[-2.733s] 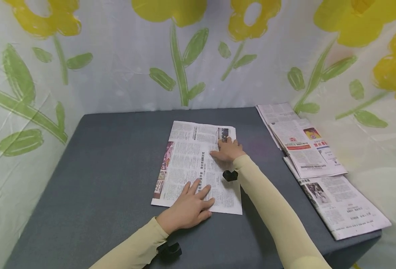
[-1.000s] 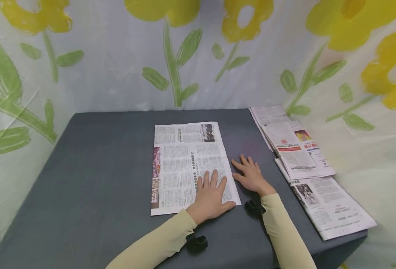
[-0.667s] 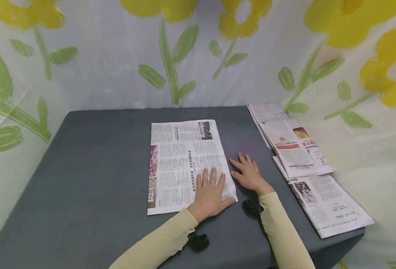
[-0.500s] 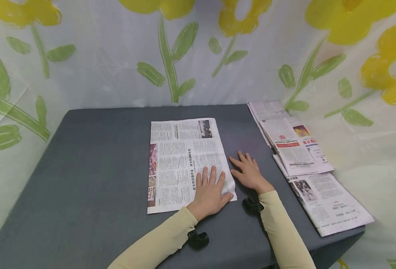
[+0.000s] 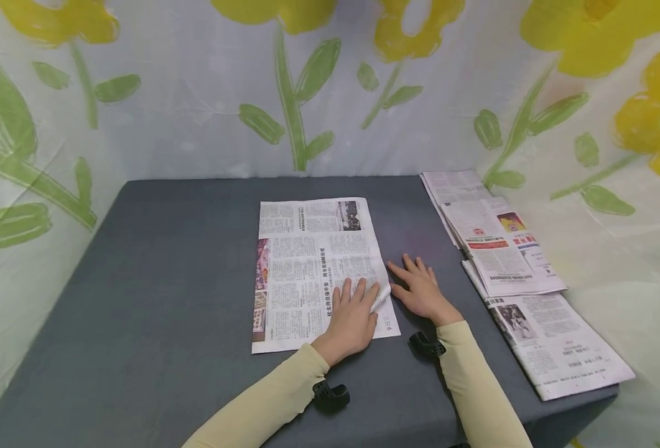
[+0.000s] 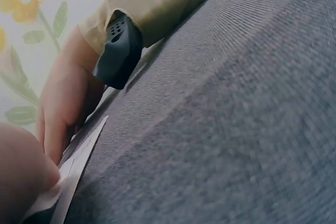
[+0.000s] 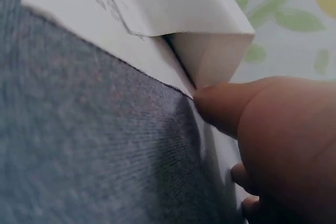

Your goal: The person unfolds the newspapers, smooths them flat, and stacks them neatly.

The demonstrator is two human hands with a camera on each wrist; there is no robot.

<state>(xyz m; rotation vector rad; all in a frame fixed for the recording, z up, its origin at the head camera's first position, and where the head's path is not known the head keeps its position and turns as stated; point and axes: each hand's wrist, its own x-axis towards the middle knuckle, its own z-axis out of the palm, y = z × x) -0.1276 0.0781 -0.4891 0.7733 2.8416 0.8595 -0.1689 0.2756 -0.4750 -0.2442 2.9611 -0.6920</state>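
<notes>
A folded newspaper (image 5: 296, 267) lies flat on the dark grey table, its top sheet raised and bulging near the right edge. On its lower right part rests my left hand (image 5: 348, 323), fingers pointing away and thumb drawn in at the lifted sheet (image 7: 173, 3). Under that sheet a lower page corner shows. Beside the right edge my right hand (image 5: 421, 295) rests with fingers spread, its thumb (image 7: 220, 103) touching the paper edge in the right wrist view. The left thumb (image 6: 23, 174) looms close in the left wrist view, against the paper (image 6: 79, 166).
More folded newspapers (image 5: 565, 348) lie overlapped along the table's right side, near its edge. A pale curtain (image 5: 190, 93) with yellow flowers hangs behind and at both sides. Bare grey table (image 5: 156, 280) extends to the left of the newspaper.
My right hand has come down from the upper page to the right edge. My left hand has shifted right; its thumb has since drawn inward, lifting the top sheet's lower right corner.
</notes>
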